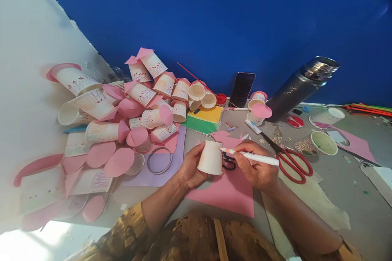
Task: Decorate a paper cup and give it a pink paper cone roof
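Note:
My left hand is wrapped round a white paper cup, held upside down over a pink paper sheet. My right hand grips a white marker whose tip touches the cup's side. Both hands are closed on what they hold. Small black scissors lie partly hidden between the hands.
A heap of decorated paper cups with pink lids fills the left. Red-handled scissors, a patterned cup, a steel flask, a phone, a tape ring and coloured paper sheets lie about the grey table.

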The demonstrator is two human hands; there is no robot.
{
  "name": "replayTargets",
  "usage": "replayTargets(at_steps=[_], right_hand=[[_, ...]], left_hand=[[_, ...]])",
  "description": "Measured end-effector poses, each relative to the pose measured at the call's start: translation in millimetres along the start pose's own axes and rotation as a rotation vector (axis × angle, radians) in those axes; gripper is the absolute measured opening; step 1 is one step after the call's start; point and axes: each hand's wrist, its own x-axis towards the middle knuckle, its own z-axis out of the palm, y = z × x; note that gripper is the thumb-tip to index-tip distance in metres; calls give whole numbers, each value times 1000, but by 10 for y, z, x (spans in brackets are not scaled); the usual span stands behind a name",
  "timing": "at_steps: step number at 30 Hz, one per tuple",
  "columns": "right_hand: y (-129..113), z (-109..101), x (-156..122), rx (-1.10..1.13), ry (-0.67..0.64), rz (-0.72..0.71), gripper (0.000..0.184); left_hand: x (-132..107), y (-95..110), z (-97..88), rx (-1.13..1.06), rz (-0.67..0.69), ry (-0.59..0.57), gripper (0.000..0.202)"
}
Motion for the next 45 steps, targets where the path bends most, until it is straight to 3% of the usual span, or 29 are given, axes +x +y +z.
replayTargets(at_steps=[6, 12, 25, 29, 35, 45], right_hand=[[-23, 9, 36, 0, 32, -49, 8], [-24, 17, 44, -7, 17, -67, 9], [-72, 1, 56, 26, -47, -120, 11], [-88, 18, 31, 74, 11, -103, 12], [-144, 46, 12, 35, -40, -162, 12], [-139, 77, 17, 9, -60, -167, 13]], left_hand=[[12, 7, -40, 9, -45, -93, 48], [16, 2, -15, 17, -45, -104, 48], [-8, 9, -9, 38, 8, 38, 46], [7, -16, 29, 54, 72, 97, 41], [39, -72, 60, 115, 225, 173, 36], [33, -102, 41, 164, 290, 151, 39]])
